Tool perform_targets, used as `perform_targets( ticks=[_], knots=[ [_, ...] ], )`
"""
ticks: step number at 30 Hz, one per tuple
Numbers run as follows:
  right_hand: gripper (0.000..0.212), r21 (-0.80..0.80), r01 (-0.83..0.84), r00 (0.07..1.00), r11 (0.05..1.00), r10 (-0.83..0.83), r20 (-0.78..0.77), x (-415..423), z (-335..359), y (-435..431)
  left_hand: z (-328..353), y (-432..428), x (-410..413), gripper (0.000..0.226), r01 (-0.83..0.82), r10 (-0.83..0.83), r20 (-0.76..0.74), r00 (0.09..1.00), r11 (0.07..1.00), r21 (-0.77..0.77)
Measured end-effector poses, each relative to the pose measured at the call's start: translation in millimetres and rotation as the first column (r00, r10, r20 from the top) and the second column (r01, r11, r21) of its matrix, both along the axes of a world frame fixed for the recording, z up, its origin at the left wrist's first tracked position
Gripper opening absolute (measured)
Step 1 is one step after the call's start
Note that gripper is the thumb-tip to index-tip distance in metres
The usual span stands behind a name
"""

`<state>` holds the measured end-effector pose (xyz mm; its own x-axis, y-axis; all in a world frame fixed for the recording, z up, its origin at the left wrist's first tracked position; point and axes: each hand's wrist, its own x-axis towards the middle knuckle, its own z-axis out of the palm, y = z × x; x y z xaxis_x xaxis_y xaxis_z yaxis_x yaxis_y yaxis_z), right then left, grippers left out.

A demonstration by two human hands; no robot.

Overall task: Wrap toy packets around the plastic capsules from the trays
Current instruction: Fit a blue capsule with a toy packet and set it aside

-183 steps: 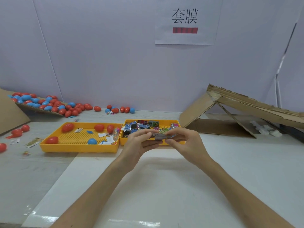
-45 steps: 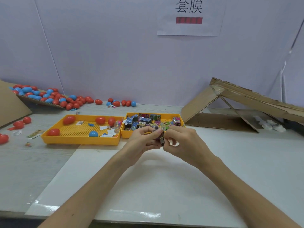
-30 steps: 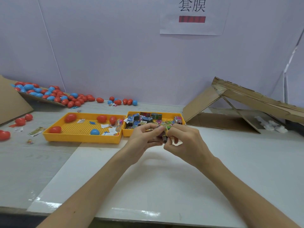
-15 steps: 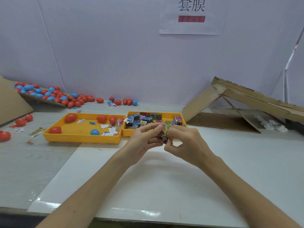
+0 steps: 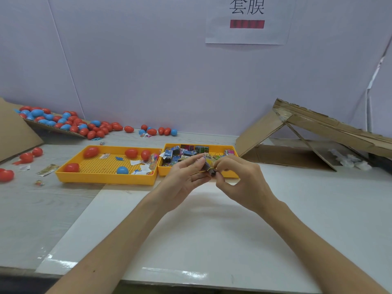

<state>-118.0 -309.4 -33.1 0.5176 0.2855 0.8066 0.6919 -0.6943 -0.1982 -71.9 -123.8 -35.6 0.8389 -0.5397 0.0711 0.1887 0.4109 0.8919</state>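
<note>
The left hand and the right hand are meeting in the air over the far part of the white mat, just in front of the right tray. Both grips are clamped on 1 folded toy packet. The left thumb and fingers are pinching its left side. The right fingertips are pinching its lower end, where a small dark piece is showing. It is too small to tell whether that piece is a capsule. A thin yellow strand is running from the packet toward the left palm.

As I am judging it, the risk is coming from the fingertip hold. A loosening pinch could let the packet spring open or drop onto the mat. A hard tug could snap the strand. The hands are also hovering close to the right tray's near rim, so a forward slip could scatter the loose packets inside.

The mat is spreading wide beneath the forearms, and I am reading that as the easiest room to move in. The left tray is carrying 4 red capsules and 1 blue capsule. The cardboard ramp is standing well apart on the right. The tabletop edge is running along the bottom of the view.
</note>
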Motion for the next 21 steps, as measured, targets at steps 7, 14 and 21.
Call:
perform_targets(
  ticks=[7, 14, 21],
  knots=[
    [0.015, 0.389, -0.014, 0.971, 0.921, 0.106, -0.215, 3, 3, -5, 2, 0, 1, 0.047, -0.058, 0.058, 0.014, 0.998, 0.998, -0.036],
    [0.019, 0.522, -0.002, 0.822, 0.853, 0.299, -0.485, 9, 10, -11, -3, -3, -3, 0.040, 0.067, -0.102, 0.196, 0.975, 0.982, 0.177],
    [0.031, 0.454, -0.009, 0.821, 0.891, 0.266, -0.506, 10, 7, -13, -5, -4, -4, 0.024, 0.058, -0.137, 0.252, 0.958, 0.952, 0.300]
  ],
)
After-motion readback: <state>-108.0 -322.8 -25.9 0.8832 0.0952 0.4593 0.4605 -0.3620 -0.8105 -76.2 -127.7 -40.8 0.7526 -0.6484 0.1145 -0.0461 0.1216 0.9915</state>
